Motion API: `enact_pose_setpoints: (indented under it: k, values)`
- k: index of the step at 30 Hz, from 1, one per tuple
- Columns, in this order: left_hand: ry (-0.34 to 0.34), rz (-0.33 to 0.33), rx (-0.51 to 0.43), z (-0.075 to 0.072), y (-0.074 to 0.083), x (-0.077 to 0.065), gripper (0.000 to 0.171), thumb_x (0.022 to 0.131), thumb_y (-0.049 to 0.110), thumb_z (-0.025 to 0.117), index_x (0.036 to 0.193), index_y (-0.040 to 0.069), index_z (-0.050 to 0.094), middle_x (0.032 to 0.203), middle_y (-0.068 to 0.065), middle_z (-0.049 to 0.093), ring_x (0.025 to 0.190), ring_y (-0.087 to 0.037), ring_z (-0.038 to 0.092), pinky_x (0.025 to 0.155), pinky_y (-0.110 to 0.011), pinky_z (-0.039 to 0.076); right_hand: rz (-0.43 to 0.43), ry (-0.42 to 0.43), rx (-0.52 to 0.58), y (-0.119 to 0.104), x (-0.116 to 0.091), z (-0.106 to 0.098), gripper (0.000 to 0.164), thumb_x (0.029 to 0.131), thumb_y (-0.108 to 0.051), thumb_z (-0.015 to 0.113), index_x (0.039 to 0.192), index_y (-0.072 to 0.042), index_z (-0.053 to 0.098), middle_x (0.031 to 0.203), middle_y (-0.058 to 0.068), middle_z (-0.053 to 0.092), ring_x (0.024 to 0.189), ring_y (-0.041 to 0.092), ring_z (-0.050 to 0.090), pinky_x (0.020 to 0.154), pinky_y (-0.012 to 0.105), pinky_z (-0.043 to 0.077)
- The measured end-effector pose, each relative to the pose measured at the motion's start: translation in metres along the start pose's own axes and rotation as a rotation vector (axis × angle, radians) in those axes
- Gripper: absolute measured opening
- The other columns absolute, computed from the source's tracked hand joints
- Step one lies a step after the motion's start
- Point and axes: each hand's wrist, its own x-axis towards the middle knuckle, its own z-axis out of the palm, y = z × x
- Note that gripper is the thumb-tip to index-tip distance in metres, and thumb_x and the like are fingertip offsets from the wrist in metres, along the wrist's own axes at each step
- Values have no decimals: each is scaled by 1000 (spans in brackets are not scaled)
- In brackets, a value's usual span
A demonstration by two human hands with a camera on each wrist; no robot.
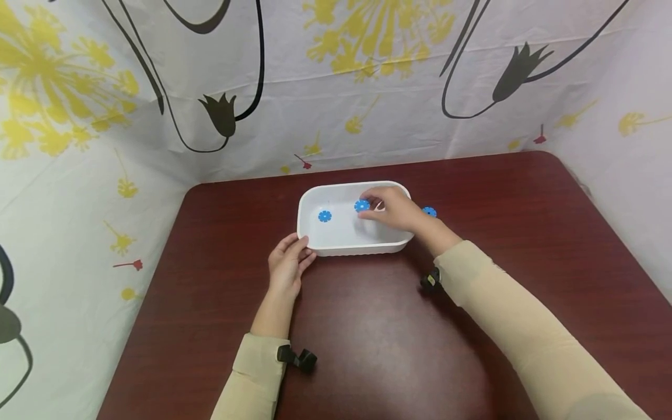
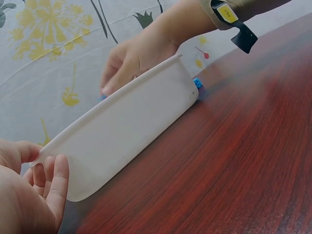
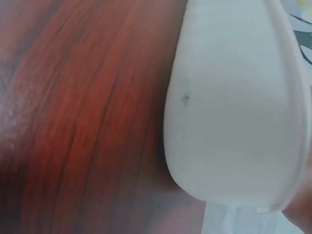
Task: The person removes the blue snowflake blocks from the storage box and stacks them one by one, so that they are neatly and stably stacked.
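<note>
A white rectangular tray with rounded corners stands on the table. My left hand grips its front left corner, thumb at the rim and fingers against the outer wall. Over the inside of the tray, my right hand pinches a blue flower-shaped disc between thumb and fingers. Another blue disc lies on the tray's floor toward the left. A third blue disc is outside the tray on the right, partly hidden by my right forearm. The right wrist view is mostly filled by the tray's outer wall.
The dark red wooden table extends around the tray on all sides. Behind it and to both sides hangs white cloth with yellow and grey flower prints. A black strap device is worn at each wrist.
</note>
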Motion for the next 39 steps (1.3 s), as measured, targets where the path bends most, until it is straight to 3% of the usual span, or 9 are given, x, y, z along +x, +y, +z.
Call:
enact_pose_setpoints:
  k: [5, 17, 22, 27, 39]
  values:
    - [-1, 0, 1, -1, 1, 0, 32, 92, 4, 73, 122, 2, 60, 83, -3, 66, 67, -11, 65, 70, -27, 64, 19, 55, 56, -1, -6, -9, 32, 85, -15, 84, 111, -1, 72, 91, 9, 71, 85, 23, 66, 78, 39, 60]
    - [3, 1, 6, -1, -1, 1, 32, 92, 4, 73, 122, 3, 60, 84, -4, 65, 67, -11, 66, 71, -27, 64, 46, 150, 38, 12, -24, -29, 38, 85, -14, 83, 116, 3, 70, 97, 14, 71, 89, 25, 66, 80, 42, 59]
    - [1, 2, 3, -1, -2, 1, 31, 91, 4, 73, 120, 3, 61, 83, -4, 66, 67, -11, 66, 71, -28, 64, 60, 194, 5, 18, -33, -36, 36, 85, -14, 84, 114, 3, 71, 97, 14, 71, 85, 26, 67, 74, 39, 58]
    - [-5, 6, 3, -1, -1, 2, 32, 91, 4, 74, 120, 3, 60, 83, -3, 66, 67, -11, 66, 71, -28, 64, 108, 208, -8, 25, -41, -43, 35, 87, -15, 82, 115, 1, 70, 100, 12, 70, 85, 23, 67, 75, 36, 59]
    - [-12, 7, 6, -1, -2, 1, 31, 92, 4, 73, 120, 4, 60, 83, -3, 66, 67, -11, 65, 71, -28, 64, 161, 231, -46, 45, -59, -54, 36, 89, -19, 81, 116, 0, 69, 100, 13, 70, 86, 26, 68, 78, 45, 62]
